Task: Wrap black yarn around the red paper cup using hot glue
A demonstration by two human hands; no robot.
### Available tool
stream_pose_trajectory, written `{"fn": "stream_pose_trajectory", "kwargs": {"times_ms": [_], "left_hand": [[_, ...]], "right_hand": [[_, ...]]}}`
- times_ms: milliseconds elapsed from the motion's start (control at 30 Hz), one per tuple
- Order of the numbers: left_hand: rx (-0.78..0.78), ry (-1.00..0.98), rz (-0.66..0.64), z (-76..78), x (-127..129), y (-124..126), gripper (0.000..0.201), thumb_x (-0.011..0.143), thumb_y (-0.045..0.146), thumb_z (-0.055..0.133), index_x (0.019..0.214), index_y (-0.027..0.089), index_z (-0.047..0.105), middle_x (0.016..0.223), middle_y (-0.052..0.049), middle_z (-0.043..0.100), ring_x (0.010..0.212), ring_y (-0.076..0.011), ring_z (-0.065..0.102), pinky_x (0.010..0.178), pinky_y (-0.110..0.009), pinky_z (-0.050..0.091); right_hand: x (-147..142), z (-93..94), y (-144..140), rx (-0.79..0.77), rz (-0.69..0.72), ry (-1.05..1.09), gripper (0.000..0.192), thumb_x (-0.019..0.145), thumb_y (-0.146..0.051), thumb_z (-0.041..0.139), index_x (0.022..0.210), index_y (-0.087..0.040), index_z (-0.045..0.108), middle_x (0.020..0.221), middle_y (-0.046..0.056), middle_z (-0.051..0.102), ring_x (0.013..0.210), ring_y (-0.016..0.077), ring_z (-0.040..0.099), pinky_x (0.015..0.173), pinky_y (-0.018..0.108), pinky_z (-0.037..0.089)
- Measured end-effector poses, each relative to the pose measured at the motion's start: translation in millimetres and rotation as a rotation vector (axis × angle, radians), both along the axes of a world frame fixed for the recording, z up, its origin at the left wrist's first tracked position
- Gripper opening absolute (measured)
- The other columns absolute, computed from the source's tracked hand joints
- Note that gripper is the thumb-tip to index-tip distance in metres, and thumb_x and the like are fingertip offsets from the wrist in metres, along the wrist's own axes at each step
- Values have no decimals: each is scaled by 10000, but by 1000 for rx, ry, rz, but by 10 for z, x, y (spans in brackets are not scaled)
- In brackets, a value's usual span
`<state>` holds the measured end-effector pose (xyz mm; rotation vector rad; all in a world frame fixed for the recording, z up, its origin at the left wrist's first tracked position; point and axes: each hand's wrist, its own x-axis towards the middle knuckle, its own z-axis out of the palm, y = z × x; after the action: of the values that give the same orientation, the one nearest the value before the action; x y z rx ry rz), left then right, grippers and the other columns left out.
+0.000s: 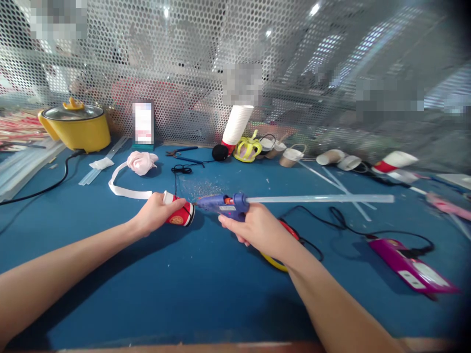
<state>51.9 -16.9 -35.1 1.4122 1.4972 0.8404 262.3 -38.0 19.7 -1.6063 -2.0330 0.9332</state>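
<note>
Left hand (156, 213) fingers clamped on small red-and-white paper cup (180, 214) lying on blue counter (184, 294); right hand (257, 230) gripping blue hot glue gun (224, 203), nozzle at cup rim. Best to keep cup pinned steady, nozzle just touching; gentle trigger squeeze, fingers clear of hot tip.

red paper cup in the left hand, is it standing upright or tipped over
Tipped on its side. The left hand holds the red paper cup lying horizontal on the blue table, one end facing the glue gun nozzle.
</note>
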Motion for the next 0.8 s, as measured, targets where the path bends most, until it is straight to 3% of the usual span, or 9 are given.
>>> {"fn": "stream_pose_trajectory", "kwargs": {"times_ms": [300,800], "left_hand": [[33,-65,17,-18,-16,1,389,634,519,590,511,168,477,420,42,414,413,-92,369,406,-235,195],[-1,23,-13,10,-16,-3,422,677,557,528,521,180,418,450,52,377,423,-79,292,427,-244,175]], "right_hand": [[10,105,-55,-36,42,-27,216,764,-303,525,605,-160,552,388,-34,493,351,86,456,361,177,378],[13,117,-74,-42,39,-37,225,765,-308,533,590,-167,541,390,-37,498,346,87,457,360,181,368]]}}
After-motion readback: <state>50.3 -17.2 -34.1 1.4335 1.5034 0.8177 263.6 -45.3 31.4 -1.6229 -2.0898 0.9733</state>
